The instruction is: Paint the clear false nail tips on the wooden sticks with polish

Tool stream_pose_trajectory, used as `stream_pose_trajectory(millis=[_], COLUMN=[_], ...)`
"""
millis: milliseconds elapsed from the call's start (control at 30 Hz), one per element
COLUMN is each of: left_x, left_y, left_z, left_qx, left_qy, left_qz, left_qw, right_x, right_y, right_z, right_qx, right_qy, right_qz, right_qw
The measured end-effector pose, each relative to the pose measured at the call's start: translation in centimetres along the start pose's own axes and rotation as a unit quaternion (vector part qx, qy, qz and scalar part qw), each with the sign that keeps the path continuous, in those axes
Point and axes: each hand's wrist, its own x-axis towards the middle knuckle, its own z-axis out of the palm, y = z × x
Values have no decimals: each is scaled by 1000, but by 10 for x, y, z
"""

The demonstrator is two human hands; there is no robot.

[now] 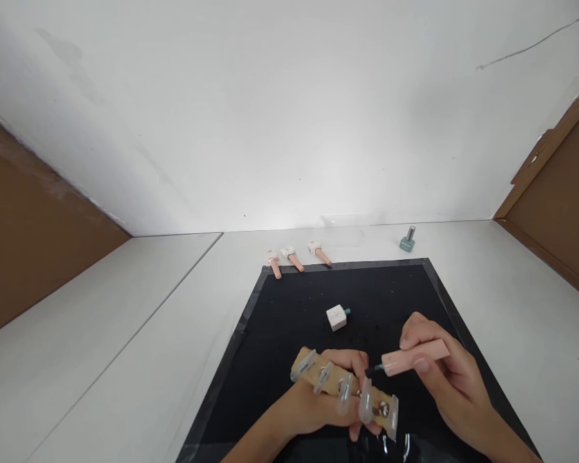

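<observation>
My left hand (pixel 313 405) is wrapped round a tan holder strip (pixel 335 379) that carries several clear false nails (pixel 345 393) in a row. In my right hand (pixel 451 379) is a pink nail polish brush (pixel 415 357), pinched by its cap between thumb and fingers. Its dark bristle end points left, at the upper end of one false nail near the strip's right side; whether it touches, I cannot tell. Beyond the hands, a white square bottle (pixel 336 317) with a greenish neck and no cap lies on its side on the black mat (pixel 289 308).
Three white bottles with pink caps, among them a left one (pixel 273 263), lie along the mat's far edge. A grey-green polish bottle (pixel 408 240) stands at the back right on the white table (pixel 125 360). Brown cardboard panels (pixel 560 212) flank both sides, with a white wall behind.
</observation>
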Motion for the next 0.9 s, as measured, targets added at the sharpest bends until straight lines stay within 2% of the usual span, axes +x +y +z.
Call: stream_pose_trajectory(millis=[100,200,267,400,467,567,733,800,900], left_x=[1,1,1,1,1,1,1,1,2], left_y=[3,5,5,4,4,6,13,15,16], left_z=[2,4,5,4,4,5,13,16,20], left_qx=[21,28,29,45,42,25,28,32,30], left_qy=[14,27,28,37,39,44,94,122,160], left_qz=[-7,-13,-9,8,26,55,59,60,61], left_qw=[1000,999,999,998,998,997,993,990,985], right_x=[0,1,3,5,6,6,3,1,1], right_y=[-2,-5,-4,-1,0,1,0,-1,-1], right_z=[0,0,1,0,0,-1,-1,0,5], right_qx=[18,-6,-36,-66,-52,-13,23,43,41], right_qy=[-27,-41,-8,128,145,76,-54,-78,-75], right_qz=[-21,-21,-5,24,28,34,104,114,115], right_qw=[999,999,999,989,988,996,993,989,990])
